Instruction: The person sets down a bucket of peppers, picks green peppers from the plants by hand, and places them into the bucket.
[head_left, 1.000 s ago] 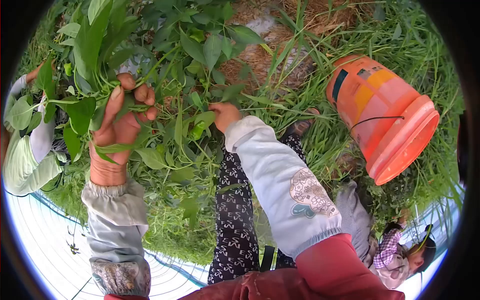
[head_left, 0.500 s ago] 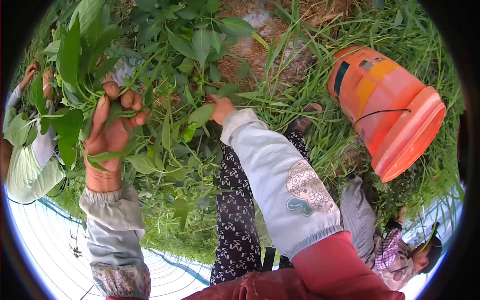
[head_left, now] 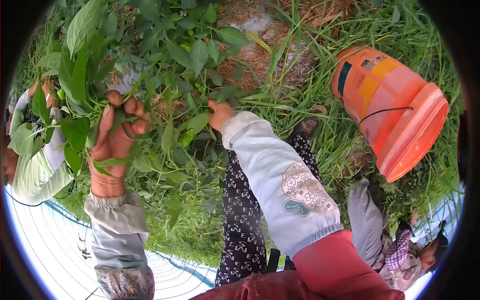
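Note:
My left hand (head_left: 114, 137) is raised at the left, palm up, with thumb and fingers closed around a leafy green stem (head_left: 77, 82). Broad pointed leaves spread above and beside its fingertips. To the right, among the foliage, my right hand (head_left: 221, 116) has its fingers curled in; leaves beside it hide whatever they may hold. Just below and left of that hand is a bright green, glossy shape (head_left: 187, 137), either a small pepper or a leaf. The bushy plant (head_left: 195, 52) fills the space between and above both hands.
An orange bucket (head_left: 385, 95) with a thin wire handle lies tilted in tall grass (head_left: 305, 65) at the right. Straw (head_left: 245, 75) covers ground beyond the plant. One person (head_left: 42, 160) is at the far left, another (head_left: 400, 255) at the lower right.
The view has shifted slightly, so my arms and the bucket appear a little farther right. Both hands keep nearly the same pose, the left still gripping the stem.

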A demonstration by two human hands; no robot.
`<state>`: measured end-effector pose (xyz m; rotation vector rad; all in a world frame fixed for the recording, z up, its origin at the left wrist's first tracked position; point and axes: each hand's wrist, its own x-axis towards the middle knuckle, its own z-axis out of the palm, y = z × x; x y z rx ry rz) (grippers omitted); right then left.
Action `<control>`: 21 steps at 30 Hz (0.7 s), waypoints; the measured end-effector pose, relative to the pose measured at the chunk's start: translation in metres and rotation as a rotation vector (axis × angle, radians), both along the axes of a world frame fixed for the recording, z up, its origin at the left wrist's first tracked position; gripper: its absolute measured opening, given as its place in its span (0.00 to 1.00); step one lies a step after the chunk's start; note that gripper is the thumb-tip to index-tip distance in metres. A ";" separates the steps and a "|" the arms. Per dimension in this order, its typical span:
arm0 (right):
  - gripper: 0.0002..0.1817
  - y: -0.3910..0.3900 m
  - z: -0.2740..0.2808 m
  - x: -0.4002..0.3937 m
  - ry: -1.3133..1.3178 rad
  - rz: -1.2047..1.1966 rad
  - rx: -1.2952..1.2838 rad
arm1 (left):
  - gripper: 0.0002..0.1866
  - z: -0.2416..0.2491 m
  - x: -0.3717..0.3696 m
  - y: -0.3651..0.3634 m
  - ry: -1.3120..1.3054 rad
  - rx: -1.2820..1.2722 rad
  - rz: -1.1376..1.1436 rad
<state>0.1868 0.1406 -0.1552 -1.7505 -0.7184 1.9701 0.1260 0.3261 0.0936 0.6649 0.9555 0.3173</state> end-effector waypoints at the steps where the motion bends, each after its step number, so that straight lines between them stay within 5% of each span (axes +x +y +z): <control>1: 0.29 -0.005 0.000 -0.001 0.009 -0.144 0.069 | 0.08 -0.002 -0.005 0.002 -0.010 -0.007 0.005; 4: 0.23 -0.021 0.002 -0.007 -0.119 -0.314 0.258 | 0.08 -0.001 -0.015 0.005 0.018 0.002 0.014; 8: 0.26 -0.020 0.065 0.057 -0.088 -0.094 0.130 | 0.08 -0.001 -0.026 0.002 0.107 0.015 0.036; 13: 0.21 -0.041 0.071 0.063 -0.276 -0.218 0.170 | 0.09 -0.004 -0.023 -0.011 0.100 -0.018 0.112; 16: 0.15 -0.044 0.078 0.057 0.223 -0.789 -0.210 | 0.11 -0.009 -0.025 -0.029 0.242 0.140 -0.075; 20: 0.12 -0.040 0.096 0.069 0.330 -0.875 -0.347 | 0.17 -0.029 -0.053 -0.083 0.163 -0.218 0.247; 21: 0.12 -0.045 0.081 0.064 0.321 -0.872 -0.333 | 0.19 -0.040 -0.058 -0.098 0.455 0.378 -0.248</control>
